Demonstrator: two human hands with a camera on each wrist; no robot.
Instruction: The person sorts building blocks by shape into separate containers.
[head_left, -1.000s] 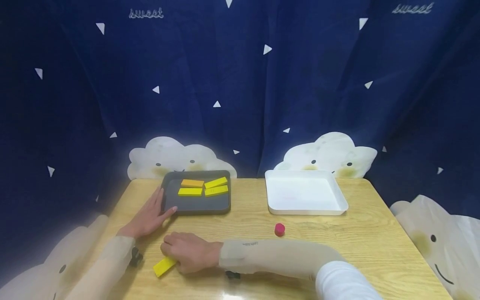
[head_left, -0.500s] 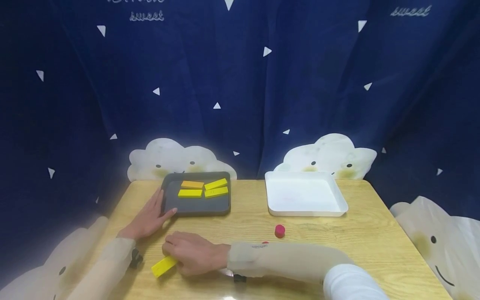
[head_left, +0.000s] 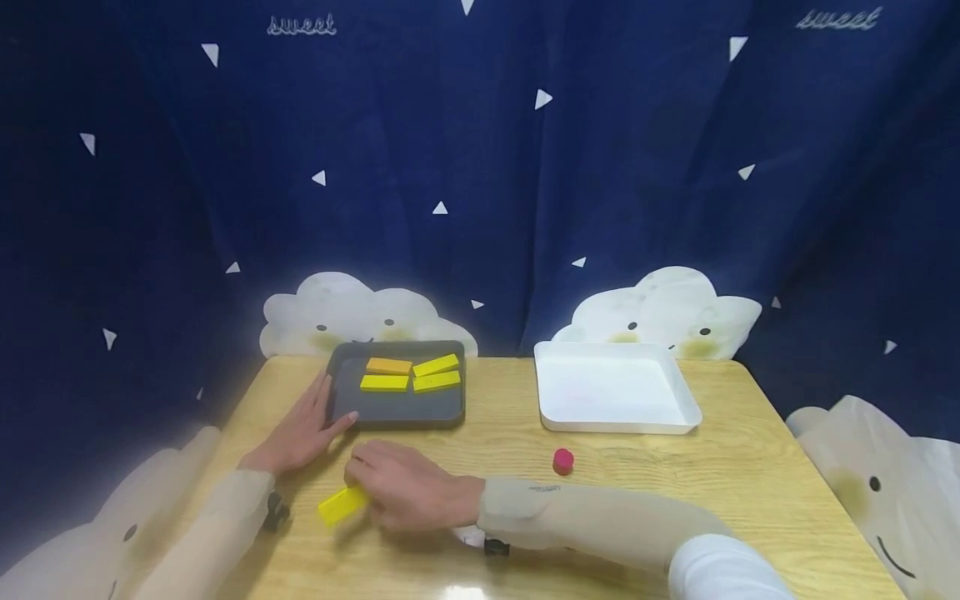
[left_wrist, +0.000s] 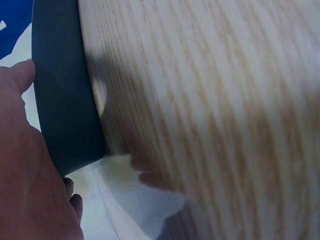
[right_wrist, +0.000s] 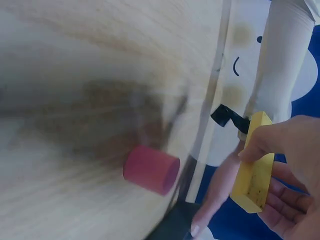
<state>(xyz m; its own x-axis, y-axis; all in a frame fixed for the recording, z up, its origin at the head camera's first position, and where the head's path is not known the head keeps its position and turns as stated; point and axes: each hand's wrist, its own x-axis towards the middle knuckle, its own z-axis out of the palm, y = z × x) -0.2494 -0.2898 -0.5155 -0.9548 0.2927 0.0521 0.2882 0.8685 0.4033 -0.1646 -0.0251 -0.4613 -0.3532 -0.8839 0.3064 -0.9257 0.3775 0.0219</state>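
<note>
My right hand [head_left: 416,492] pinches a yellow rectangular block [head_left: 342,505] between thumb and fingers. In the right wrist view this yellow block [right_wrist: 254,165] is off the table, with small dark specks on its near end. My left hand [head_left: 300,429] rests against the left side of the dark grey tray [head_left: 408,419], fingers along its side and thumb at the front edge. In the left wrist view the tray's outer wall [left_wrist: 65,95] stands beside the thumb. Inside the tray lie an orange block [head_left: 389,366] and several yellow blocks [head_left: 385,383].
A white tray [head_left: 611,387] stands at the back right of the wooden table [head_left: 712,475]. A red cylinder [head_left: 563,461] stands in front of it. The right wrist view has a pinkish-red cylinder [right_wrist: 151,170] on the table. My right forearm covers part of the tabletop.
My right hand has raised the yellow block and moved slightly away from me and to the right. The left hand stays at the dark tray.
</note>
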